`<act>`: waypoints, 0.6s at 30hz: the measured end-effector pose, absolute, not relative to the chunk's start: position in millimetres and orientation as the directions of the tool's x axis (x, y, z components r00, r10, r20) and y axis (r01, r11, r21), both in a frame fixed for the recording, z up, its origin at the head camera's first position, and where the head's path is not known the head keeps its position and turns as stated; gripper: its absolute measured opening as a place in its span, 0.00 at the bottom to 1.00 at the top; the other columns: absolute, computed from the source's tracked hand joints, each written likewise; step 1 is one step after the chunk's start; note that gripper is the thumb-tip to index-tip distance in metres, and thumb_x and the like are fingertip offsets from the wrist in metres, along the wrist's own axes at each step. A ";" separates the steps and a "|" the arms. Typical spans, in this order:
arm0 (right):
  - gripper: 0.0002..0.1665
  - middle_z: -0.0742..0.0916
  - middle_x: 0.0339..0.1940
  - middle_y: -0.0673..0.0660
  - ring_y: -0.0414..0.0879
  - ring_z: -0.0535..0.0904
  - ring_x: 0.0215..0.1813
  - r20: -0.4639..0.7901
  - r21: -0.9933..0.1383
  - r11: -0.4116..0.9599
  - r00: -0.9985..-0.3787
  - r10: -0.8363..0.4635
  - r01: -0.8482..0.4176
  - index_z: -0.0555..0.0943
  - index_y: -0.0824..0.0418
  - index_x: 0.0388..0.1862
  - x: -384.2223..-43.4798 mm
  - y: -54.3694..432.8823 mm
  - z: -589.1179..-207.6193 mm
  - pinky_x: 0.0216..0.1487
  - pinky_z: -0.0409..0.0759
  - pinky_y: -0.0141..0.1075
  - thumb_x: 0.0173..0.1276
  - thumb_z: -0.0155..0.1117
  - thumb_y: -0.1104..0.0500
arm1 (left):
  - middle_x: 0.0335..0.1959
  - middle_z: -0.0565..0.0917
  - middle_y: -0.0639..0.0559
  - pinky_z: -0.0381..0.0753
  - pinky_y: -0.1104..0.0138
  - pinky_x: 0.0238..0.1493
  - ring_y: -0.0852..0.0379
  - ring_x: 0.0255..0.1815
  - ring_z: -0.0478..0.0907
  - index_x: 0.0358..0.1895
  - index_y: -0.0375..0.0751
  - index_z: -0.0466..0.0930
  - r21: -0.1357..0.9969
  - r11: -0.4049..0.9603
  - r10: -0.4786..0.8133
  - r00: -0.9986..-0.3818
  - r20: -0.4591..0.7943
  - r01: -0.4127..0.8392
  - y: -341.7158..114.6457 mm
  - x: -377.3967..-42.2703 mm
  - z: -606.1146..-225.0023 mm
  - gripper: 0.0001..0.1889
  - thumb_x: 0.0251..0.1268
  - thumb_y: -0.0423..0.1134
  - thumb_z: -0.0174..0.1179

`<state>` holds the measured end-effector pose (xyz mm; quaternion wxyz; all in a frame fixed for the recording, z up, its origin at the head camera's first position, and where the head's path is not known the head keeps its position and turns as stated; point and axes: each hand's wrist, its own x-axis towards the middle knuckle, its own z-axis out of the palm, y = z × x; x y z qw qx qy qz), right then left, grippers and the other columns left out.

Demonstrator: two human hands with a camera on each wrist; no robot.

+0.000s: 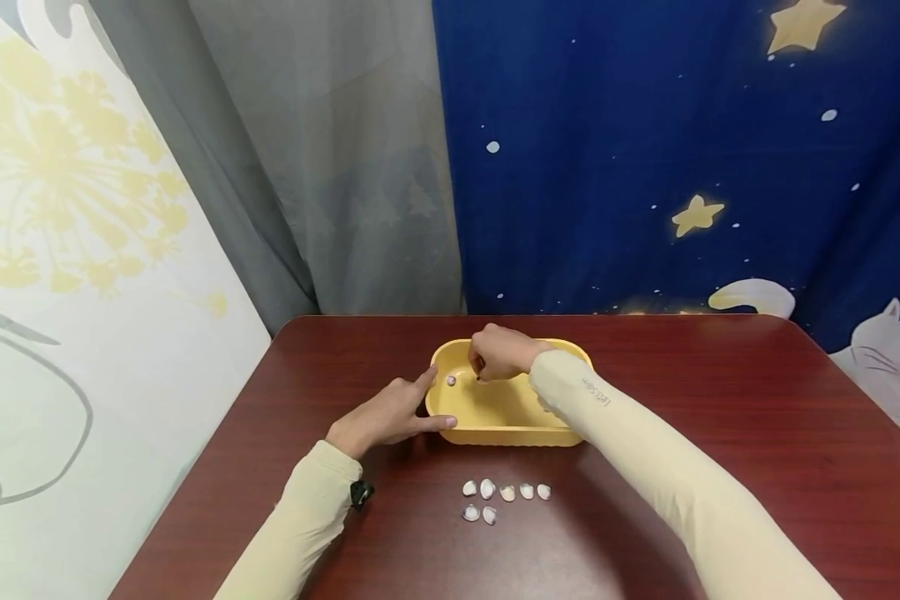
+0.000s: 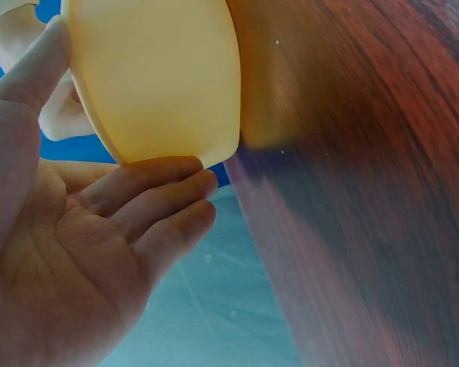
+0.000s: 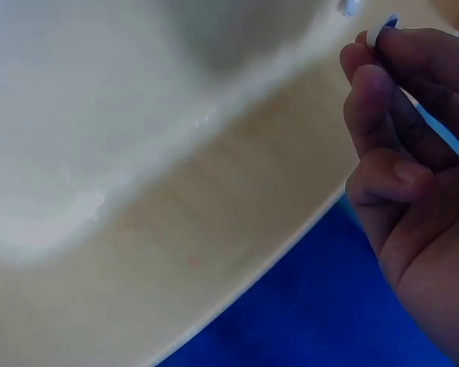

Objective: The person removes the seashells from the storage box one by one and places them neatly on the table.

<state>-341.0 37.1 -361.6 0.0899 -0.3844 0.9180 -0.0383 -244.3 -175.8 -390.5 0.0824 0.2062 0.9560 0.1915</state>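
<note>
A yellow plastic tub (image 1: 510,436) stands on the table, long side toward me. My left hand (image 1: 386,414) spans its left end, thumb along the near rim and fingers nearly straight against the outer wall, as the left wrist view shows. Inside the tub, my right hand (image 1: 501,354) pinches a small seashell (image 3: 382,30) between thumb and fingertips, its other fingers curled. Another shell (image 1: 452,381) lies on the tub's floor near the left end. In front of the tub, several pale seashells (image 1: 507,493) lie on the table in two rows, the nearer one shorter.
The dark red wooden table (image 1: 720,417) extends to both sides of the tub. Behind it hang a grey curtain (image 1: 360,167) and a blue one (image 1: 607,167) with stars. A white patterned wall (image 1: 82,250) borders the table at left.
</note>
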 end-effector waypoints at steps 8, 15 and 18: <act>0.06 0.86 0.24 0.47 0.40 0.77 0.28 -0.085 -0.175 0.690 -0.688 -0.721 -0.702 0.86 0.52 0.25 -323.4 59.9 -340.0 0.32 0.76 0.30 0.61 0.73 0.61 | 0.55 0.83 0.38 0.81 0.60 0.54 0.56 0.45 0.79 0.80 0.39 0.52 0.381 0.858 0.401 -0.913 -0.076 0.345 -174.5 -244.0 -387.6 0.53 0.61 0.66 0.63; 0.09 0.82 0.20 0.44 0.37 0.74 0.25 0.024 -0.208 0.643 -0.661 -0.750 -0.737 0.84 0.52 0.23 -302.0 78.5 -336.8 0.29 0.73 0.29 0.61 0.71 0.62 | 0.45 0.84 0.41 0.80 0.61 0.53 0.56 0.42 0.78 0.80 0.39 0.52 0.379 0.862 0.398 -0.913 -0.091 0.338 -174.4 -243.0 -388.5 0.53 0.61 0.66 0.63; 0.09 0.81 0.18 0.43 0.36 0.73 0.24 0.087 -0.190 0.617 -0.639 -0.764 -0.764 0.84 0.52 0.22 -288.2 81.5 -335.8 0.28 0.72 0.28 0.59 0.71 0.63 | 0.41 0.84 0.43 0.80 0.62 0.51 0.57 0.40 0.77 0.80 0.38 0.52 0.385 0.857 0.402 -0.912 -0.083 0.343 -175.1 -243.3 -389.7 0.53 0.61 0.66 0.64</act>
